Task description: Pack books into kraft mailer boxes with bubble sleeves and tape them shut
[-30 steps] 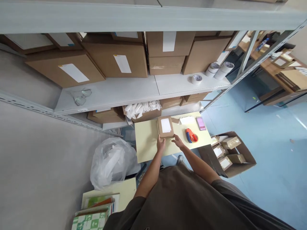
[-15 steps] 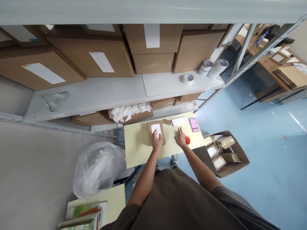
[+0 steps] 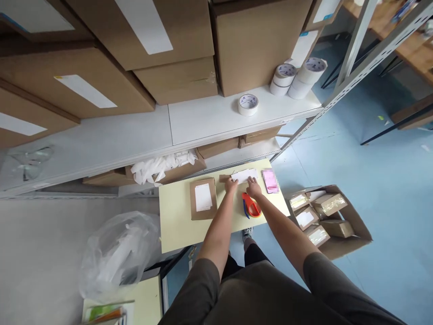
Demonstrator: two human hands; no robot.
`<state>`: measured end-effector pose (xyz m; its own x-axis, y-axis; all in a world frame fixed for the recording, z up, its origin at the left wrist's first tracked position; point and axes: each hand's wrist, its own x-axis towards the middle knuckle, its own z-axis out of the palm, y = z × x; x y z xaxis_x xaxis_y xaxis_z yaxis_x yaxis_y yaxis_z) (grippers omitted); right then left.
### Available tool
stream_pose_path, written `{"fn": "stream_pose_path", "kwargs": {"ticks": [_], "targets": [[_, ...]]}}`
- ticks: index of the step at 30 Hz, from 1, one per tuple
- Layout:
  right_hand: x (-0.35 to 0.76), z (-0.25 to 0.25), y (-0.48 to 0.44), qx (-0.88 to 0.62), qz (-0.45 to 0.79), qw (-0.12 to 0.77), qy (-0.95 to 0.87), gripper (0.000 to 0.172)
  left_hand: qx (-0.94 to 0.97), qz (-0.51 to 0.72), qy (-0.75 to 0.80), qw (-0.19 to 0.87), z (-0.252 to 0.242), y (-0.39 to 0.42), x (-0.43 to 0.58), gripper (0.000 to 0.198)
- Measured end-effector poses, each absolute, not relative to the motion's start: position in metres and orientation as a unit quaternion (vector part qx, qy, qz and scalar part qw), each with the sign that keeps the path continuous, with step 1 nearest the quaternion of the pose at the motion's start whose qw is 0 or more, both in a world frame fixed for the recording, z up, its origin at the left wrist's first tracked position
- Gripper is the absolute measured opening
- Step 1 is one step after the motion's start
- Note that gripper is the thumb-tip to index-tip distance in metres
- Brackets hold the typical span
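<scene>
A stack of white paper slips (image 3: pixel 244 175) lies near the far edge of the pale yellow table (image 3: pixel 176 225). My left hand (image 3: pixel 231 186) is closed at the left end of the slips. At their lower right edge is my right hand (image 3: pixel 253 188), its fingers bent onto the paper. A small brown cardboard piece (image 3: pixel 223 178) sits just left of the slips. Left of my hands, a cardboard box (image 3: pixel 194 204) lies flat with white paper (image 3: pixel 203 197) on top. The red tape dispenser (image 3: pixel 249 204) rests below my right hand.
A phone with a pink screen (image 3: pixel 270 180) lies at the table's right. An open carton (image 3: pixel 355 239) of small boxes stands on the floor beyond it. The shelf (image 3: pixel 203 119) ahead holds large boxes and tape rolls (image 3: pixel 248 104). A clear plastic bag (image 3: pixel 118 257) hangs at the left.
My left hand has left the box and moved right to the slips. My right hand has moved off the tape dispenser up to the slips. The view has shifted.
</scene>
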<state>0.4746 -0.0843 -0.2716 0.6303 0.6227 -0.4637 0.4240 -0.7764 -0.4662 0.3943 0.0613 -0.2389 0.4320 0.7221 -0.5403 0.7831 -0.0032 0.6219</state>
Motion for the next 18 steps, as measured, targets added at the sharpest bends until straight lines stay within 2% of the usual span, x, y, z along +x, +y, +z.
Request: {"fn": "stream_pose_path", "kwargs": {"ticks": [4,8,13,18], "targets": [[0.473,-0.273,-0.09,-0.868,0.31,0.179,-0.345,0.079,0.681,-0.008,0.583,0.443,-0.24,0.053,0.4,0.021],[0.483,-0.257,-0.109,-0.873,0.281,0.283,-0.282,0.069,0.683,0.012,0.577,0.448,-0.225,0.053,0.391,0.019],[0.5,-0.218,-0.108,-0.786,0.356,0.482,-0.153,0.065,0.626,0.143,0.499,0.582,-0.19,0.067,0.367,0.032],[0.491,-0.167,-0.077,-0.677,0.411,0.592,-0.152,0.052,0.585,0.138,0.421,0.679,-0.139,0.082,0.333,0.05]]}}
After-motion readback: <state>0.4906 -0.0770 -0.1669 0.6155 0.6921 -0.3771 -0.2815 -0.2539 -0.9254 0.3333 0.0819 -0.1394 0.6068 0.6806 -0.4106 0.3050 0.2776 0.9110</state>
